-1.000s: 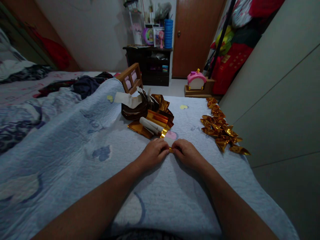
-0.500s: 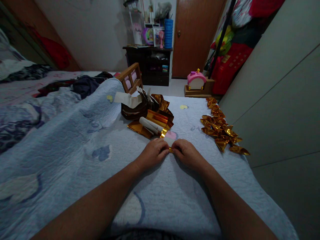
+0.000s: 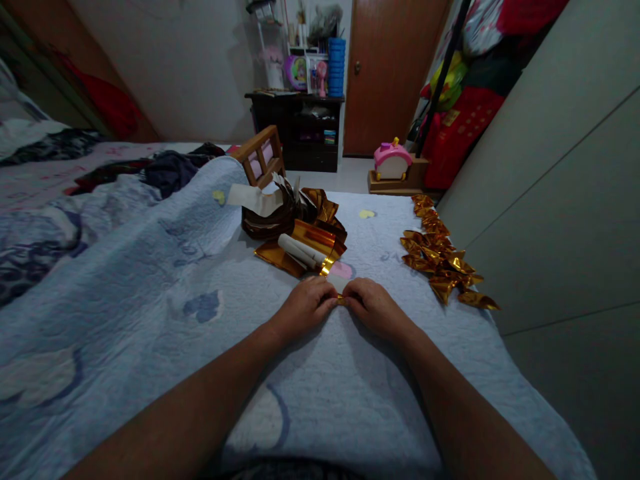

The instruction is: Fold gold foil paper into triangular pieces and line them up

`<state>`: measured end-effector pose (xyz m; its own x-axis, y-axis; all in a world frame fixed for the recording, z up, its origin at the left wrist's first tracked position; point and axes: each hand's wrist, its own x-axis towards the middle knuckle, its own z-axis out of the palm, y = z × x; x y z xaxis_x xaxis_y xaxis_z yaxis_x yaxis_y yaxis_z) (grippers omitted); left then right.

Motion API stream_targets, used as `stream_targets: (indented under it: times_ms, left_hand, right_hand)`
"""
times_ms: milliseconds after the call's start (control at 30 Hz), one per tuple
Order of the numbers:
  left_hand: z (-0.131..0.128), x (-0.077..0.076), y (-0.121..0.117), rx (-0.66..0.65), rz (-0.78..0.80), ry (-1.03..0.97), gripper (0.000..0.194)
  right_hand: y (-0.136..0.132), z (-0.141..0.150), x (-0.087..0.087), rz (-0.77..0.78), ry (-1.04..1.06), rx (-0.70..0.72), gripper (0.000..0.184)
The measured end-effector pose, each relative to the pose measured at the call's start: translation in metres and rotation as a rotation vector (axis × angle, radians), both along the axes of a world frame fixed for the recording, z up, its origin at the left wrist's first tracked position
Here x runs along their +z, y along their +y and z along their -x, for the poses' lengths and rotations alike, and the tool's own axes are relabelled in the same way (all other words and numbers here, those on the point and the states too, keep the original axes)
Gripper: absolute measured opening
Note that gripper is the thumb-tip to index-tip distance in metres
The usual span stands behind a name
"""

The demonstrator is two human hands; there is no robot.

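My left hand (image 3: 311, 303) and my right hand (image 3: 369, 301) meet over the bed, both closed on one sheet of gold foil paper (image 3: 341, 299). Its gold edge shows in a narrow strip between my thumbs, and its pale side lies just beyond; my fingers hide the rest. Past my left hand rest loose gold sheets with white undersides, partly curled into a roll (image 3: 301, 251). Behind them stands a thick bundle of gold and white paper (image 3: 273, 217). Over to the right lies a pile of folded gold foil pieces (image 3: 440, 260) with pointed ends.
A light blue patterned quilt (image 3: 165, 353) covers the bed. Along the right runs a pale cabinet (image 3: 565, 220). A wooden bed rail (image 3: 257, 153) rises behind the bundle. Beyond the bed are a dark shelf unit (image 3: 297, 133), a pink toy (image 3: 393, 162) and a brown door (image 3: 393, 80). Clothes (image 3: 173, 170) lie at left.
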<state>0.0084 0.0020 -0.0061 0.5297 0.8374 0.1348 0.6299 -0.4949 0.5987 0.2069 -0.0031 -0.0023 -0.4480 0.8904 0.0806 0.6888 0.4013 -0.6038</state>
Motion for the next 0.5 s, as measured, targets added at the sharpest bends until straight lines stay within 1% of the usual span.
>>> stream_targets:
  times_ms: [300,500]
  left_hand:
    - [-0.0005,0.0004,-0.0012,0.016,0.011,0.018,0.011]
    - [-0.0007,0.0018,-0.0008,0.009,0.008,0.029,0.010]
  right_hand:
    - [0.0008,-0.0018,-0.0019,0.006,0.024,0.014,0.011]
    - [0.0009,-0.0039,-0.0015,0.008,0.021,0.027,0.016]
